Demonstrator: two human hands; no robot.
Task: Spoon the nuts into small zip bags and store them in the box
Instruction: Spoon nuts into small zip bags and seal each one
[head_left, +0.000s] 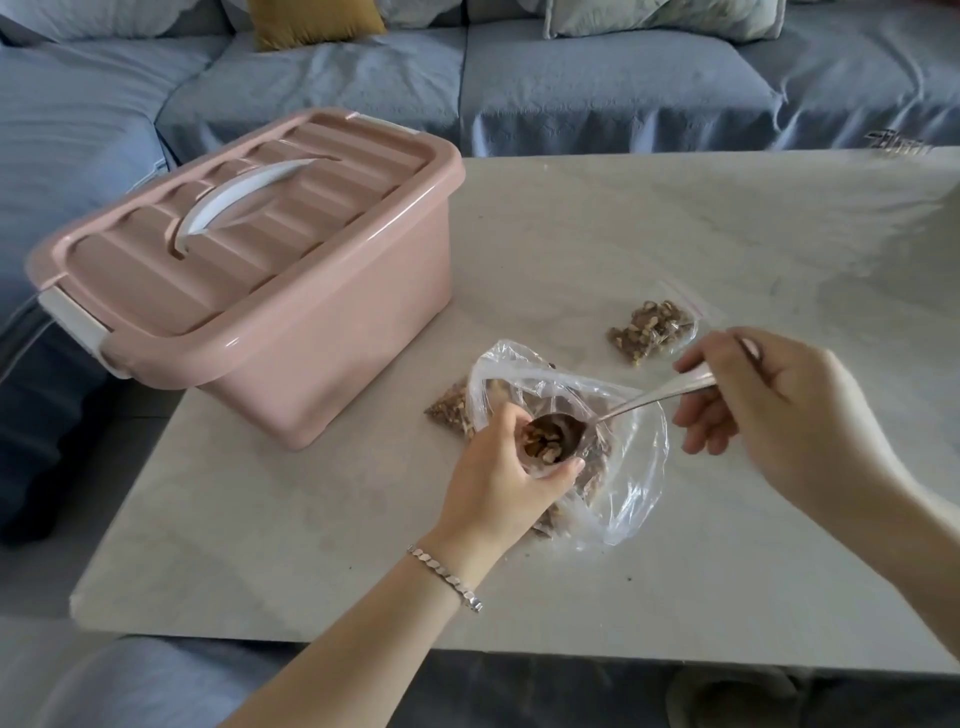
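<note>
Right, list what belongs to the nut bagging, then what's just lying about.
Job: metal spoon of nuts, in right hand; small clear bag, gripped by left hand; large clear plastic bag of nuts; filled zip bag on the right; filled zip bag on the left; closed pink plastic box.
Lying about: blue sofa; mustard cushion; silver bracelet.

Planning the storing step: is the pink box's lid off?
No, the lid sits flat on the pink box, its white handle lying down on top.
</note>
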